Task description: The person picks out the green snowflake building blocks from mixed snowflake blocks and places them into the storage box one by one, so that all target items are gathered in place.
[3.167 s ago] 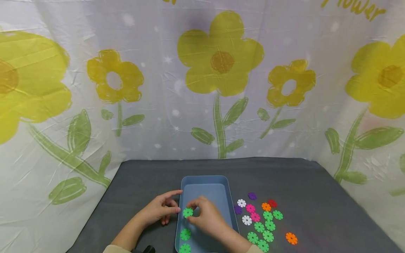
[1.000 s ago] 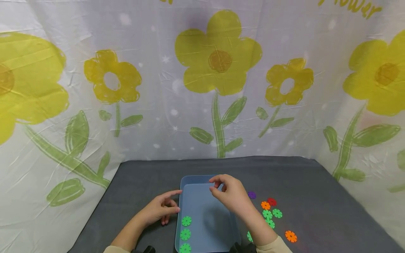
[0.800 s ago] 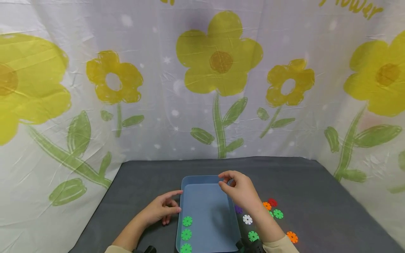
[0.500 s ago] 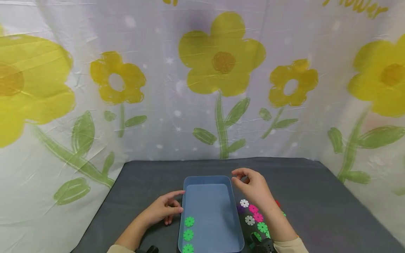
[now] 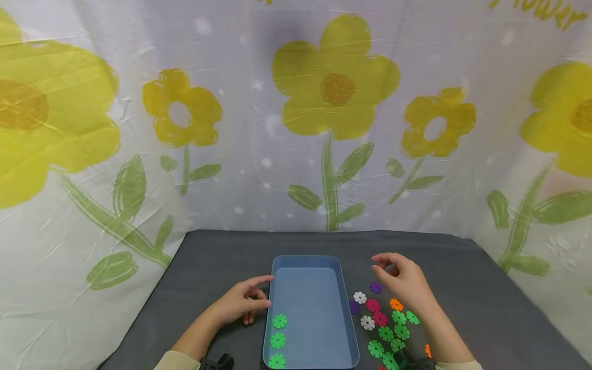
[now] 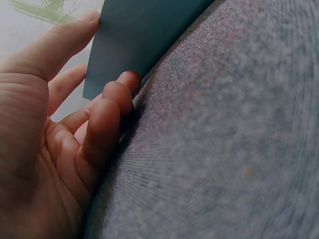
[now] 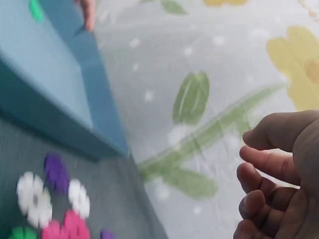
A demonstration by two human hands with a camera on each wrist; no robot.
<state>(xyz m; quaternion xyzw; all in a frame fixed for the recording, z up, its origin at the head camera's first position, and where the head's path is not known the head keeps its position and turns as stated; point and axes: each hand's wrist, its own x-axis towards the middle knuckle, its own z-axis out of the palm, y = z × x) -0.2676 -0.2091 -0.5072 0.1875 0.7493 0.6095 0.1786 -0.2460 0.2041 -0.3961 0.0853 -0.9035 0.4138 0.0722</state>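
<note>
A blue rectangular tray (image 5: 307, 293) lies on the table, with three green notched snowflake discs (image 5: 278, 340) in a column along its left side. My left hand (image 5: 242, 302) touches the tray's left rim with thumb and index fingertips; its other fingers curl loosely below, near the cloth in the left wrist view. Raised right of the tray is my right hand (image 5: 401, 282), fingers loosely bent and nothing between them. Under and beside it lie loose snowflake discs: several green (image 5: 386, 333), two white (image 5: 367, 322), two pink (image 5: 372, 305), purple (image 5: 375, 288) and orange (image 5: 396, 304).
Dark grey cloth (image 5: 222, 257) covers the table. Behind and at both sides hangs a pale curtain (image 5: 250, 195) printed with yellow flowers. The right forearm (image 5: 439, 329) hides part of the loose discs. A black wrist strap (image 5: 217, 362) shows at the left sleeve.
The right hand set a green snowflake disc down as the farthest of the tray's column, then rose and moved right, past the tray, over the loose discs. The left hand stayed at the rim.
</note>
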